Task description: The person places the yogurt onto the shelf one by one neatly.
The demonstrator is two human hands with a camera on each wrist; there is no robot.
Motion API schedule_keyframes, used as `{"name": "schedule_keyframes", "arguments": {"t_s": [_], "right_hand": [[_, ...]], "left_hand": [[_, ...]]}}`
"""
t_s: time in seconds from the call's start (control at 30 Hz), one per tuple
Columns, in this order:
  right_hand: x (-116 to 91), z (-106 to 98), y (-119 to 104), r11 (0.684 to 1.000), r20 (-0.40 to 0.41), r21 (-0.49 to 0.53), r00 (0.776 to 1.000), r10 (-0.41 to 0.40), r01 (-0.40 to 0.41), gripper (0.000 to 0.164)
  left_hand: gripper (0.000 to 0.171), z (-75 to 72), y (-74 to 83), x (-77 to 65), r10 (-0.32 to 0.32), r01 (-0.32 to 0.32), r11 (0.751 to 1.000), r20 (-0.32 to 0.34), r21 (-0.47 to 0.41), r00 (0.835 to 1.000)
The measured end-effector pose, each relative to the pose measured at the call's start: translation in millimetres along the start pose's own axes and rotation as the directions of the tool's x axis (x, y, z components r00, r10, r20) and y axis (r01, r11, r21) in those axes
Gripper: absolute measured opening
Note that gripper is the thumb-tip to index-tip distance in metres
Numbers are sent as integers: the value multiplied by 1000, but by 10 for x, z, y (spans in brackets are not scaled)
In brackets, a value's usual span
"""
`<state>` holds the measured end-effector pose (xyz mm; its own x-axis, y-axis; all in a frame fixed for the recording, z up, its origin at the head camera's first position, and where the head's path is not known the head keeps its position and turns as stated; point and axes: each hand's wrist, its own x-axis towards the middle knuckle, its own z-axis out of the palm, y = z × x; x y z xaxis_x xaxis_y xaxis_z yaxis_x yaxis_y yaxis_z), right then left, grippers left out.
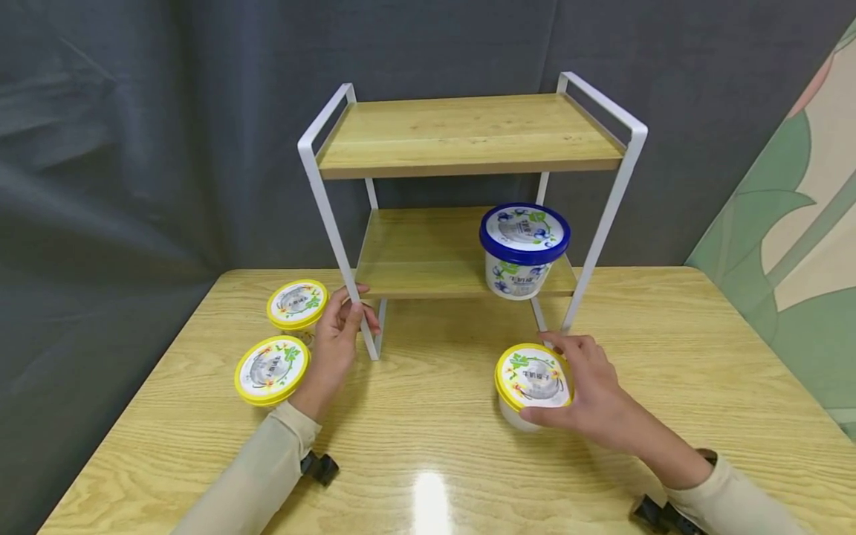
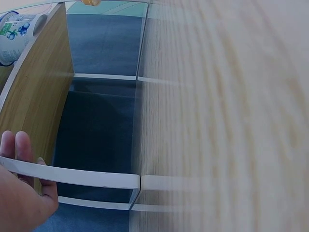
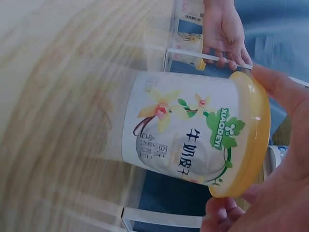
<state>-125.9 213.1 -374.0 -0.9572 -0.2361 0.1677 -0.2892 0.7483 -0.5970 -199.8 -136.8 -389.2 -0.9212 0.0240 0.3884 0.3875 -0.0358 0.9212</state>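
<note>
A two-tier wooden shelf rack [image 1: 468, 137] with a white metal frame stands on the table. My left hand [image 1: 334, 345] grips its front left leg [image 1: 330, 212] near the lower board, thumb in front and fingers curled behind. My right hand [image 1: 595, 394] holds a white tub with a yellow lid [image 1: 535, 375] by the lid's rim, thumb on the near side and fingers on the far side. Flowers and a green leaf logo decorate the tub's wall [image 3: 178, 125] in the right wrist view. It is upright, in front of the rack's right side.
On the lower board [image 1: 428, 249], at its right front, sits a tub with a blue lid [image 1: 524, 230]. Two more yellow-lidded tubs, a rear one [image 1: 297, 303] and a front one [image 1: 270, 369], stand left of my left hand. A dark curtain [image 1: 200, 134] hangs behind the table.
</note>
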Motion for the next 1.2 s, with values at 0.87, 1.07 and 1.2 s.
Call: {"name": "schedule_keyframes", "arguments": {"t_s": [0.87, 1.07, 1.2], "right_hand": [[36, -237, 185, 958, 222, 183, 940, -260, 221, 100], [45, -229, 169, 956, 200, 217, 950, -241, 196, 100], [31, -209, 167, 958, 197, 218, 954, -228, 184, 101]], "left_hand": [[27, -51, -40, -39, 20, -20, 1000, 6, 7, 1000], [28, -28, -19, -10, 29, -29, 999, -2, 13, 1000], [28, -10, -14, -11, 29, -28, 999, -8, 16, 1000]]}}
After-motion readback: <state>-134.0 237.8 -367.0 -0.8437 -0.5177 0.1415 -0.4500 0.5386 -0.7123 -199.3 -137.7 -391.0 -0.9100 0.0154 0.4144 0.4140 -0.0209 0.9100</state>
